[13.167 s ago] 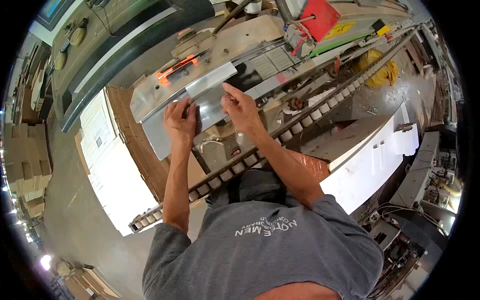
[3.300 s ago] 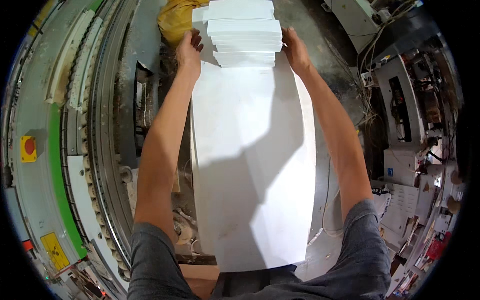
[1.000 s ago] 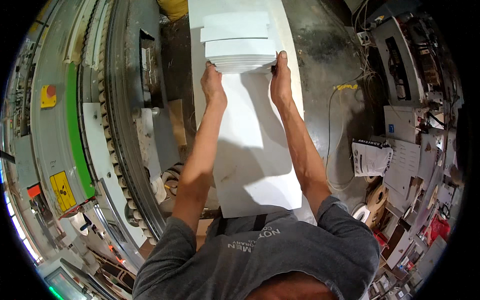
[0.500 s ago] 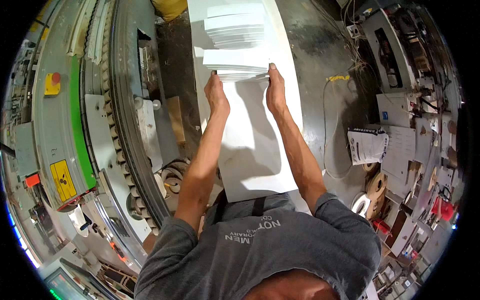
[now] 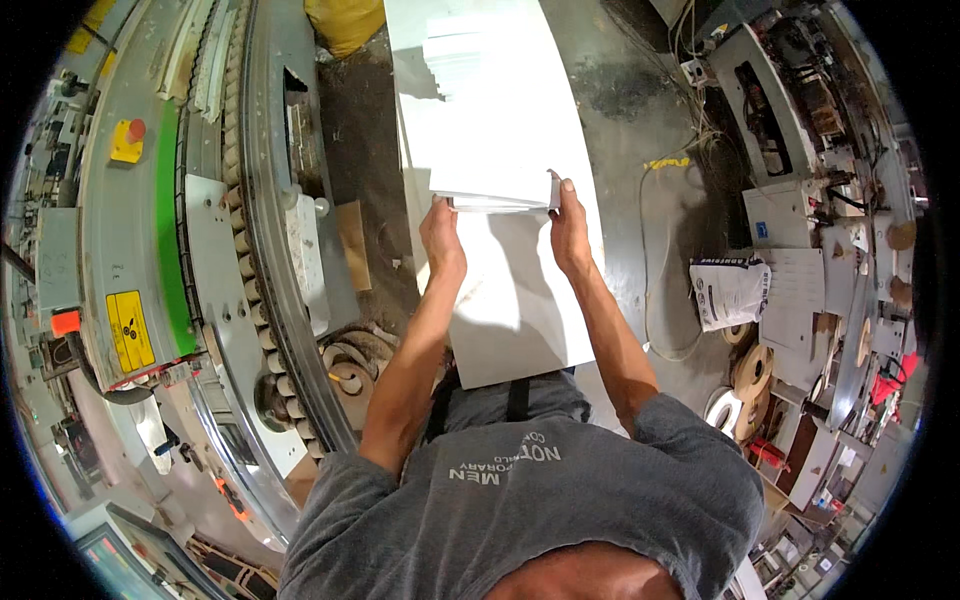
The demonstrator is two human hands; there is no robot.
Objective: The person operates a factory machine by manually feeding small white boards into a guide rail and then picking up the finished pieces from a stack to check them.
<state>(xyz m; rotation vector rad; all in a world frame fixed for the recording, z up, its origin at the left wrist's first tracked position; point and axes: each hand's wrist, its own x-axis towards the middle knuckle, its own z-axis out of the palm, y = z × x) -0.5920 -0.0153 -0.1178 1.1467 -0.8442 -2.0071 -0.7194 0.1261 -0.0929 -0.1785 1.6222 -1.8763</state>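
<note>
Workshop floor, machine at left: stack of thin white panels gripped by both hands over a long white board

Far left: grey machine with a green strip along its edge, a red button on a yellow box, and a yellow sign nearer the person. Next, a row of rollers running away from the person. Brown strip on the dark floor past it; yellow bag at top.

Center: left hand at the left short end of the panel stack, fingers closed on it, tips partly hidden. Stack sits above the middle of the long white board; can't tell if it's resting or lifted. Stack's long axis runs left-right, crosswise to the board; layered long edges face the person. Board's long axis points away from the person, near end at the waist. More white pieces at its far part, overexposed. Right hand grips the right short end, thumb up, other fingers partly hidden.

Right: white printed bag, tan roll nearer the person, open grey cabinet farther off.
</note>
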